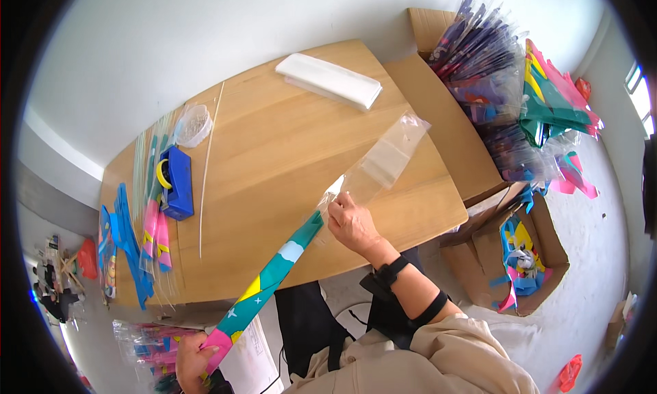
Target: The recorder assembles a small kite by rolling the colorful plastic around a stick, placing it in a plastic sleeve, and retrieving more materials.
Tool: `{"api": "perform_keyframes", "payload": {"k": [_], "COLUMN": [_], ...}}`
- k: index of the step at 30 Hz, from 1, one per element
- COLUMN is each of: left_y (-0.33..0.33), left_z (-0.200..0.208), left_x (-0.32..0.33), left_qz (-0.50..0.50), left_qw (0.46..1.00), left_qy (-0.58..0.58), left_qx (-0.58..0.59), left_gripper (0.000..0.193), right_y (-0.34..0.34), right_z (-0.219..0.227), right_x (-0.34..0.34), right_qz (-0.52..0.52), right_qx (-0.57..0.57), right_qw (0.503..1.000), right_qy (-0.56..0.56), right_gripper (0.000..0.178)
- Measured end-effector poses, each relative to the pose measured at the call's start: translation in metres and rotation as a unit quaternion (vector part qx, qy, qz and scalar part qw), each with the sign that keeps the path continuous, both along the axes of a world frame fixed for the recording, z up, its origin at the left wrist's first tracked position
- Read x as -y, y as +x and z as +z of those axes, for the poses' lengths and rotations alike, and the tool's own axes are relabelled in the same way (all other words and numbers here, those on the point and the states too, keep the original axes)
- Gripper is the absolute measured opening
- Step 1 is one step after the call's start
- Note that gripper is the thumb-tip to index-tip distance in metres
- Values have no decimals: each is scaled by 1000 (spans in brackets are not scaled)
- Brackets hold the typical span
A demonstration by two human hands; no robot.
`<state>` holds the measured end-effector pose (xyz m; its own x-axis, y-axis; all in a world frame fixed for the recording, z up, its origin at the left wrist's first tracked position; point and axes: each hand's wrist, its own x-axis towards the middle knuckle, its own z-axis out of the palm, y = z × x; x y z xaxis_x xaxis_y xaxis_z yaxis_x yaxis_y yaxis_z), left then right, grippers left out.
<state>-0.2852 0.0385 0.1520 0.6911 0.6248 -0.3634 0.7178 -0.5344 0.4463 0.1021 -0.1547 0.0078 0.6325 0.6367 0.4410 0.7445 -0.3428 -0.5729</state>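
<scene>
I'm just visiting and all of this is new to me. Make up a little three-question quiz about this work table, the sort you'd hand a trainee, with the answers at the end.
1. True or false: the blue tape dispenser is on the wooden table.
2. Which thing is the right hand pinching?
A) the blue tape dispenser
B) a clear plastic sleeve
C) the edge of the wooden table
3. Fill in the colour: the left hand grips the ____ end of the patterned roll.

Key: 1. True. 2. B. 3. Pink.
</scene>
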Motion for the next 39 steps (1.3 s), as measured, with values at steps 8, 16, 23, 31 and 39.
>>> {"api": "perform_keyframes", "payload": {"k": [8, 16, 23, 31, 39], "left_y": [-54, -79, -51, 28, 123], "left_z": [-15, -39, -69, -77, -87], "left_x": [31, 50, 72, 104, 56], "left_qz": [56, 102, 33, 87, 119], "left_qw": [984, 965, 959, 935, 918], "left_qy": [-165, -243, -272, -176, -77], "left_qx": [26, 8, 66, 295, 370], "left_gripper": [13, 16, 14, 9, 8], "right_y": [-85, -94, -152, -136, -91], "right_z": [17, 25, 23, 96, 104], "right_x": [15, 35, 41, 18, -61], "right_qz": [134, 164, 304, 241, 188], "right_qx": [114, 145, 145, 215, 264], "right_qw": [980, 972, 939, 946, 945], "right_qy": [-93, -90, -66, 40, 51], "right_gripper": [14, 10, 10, 16, 12]}}
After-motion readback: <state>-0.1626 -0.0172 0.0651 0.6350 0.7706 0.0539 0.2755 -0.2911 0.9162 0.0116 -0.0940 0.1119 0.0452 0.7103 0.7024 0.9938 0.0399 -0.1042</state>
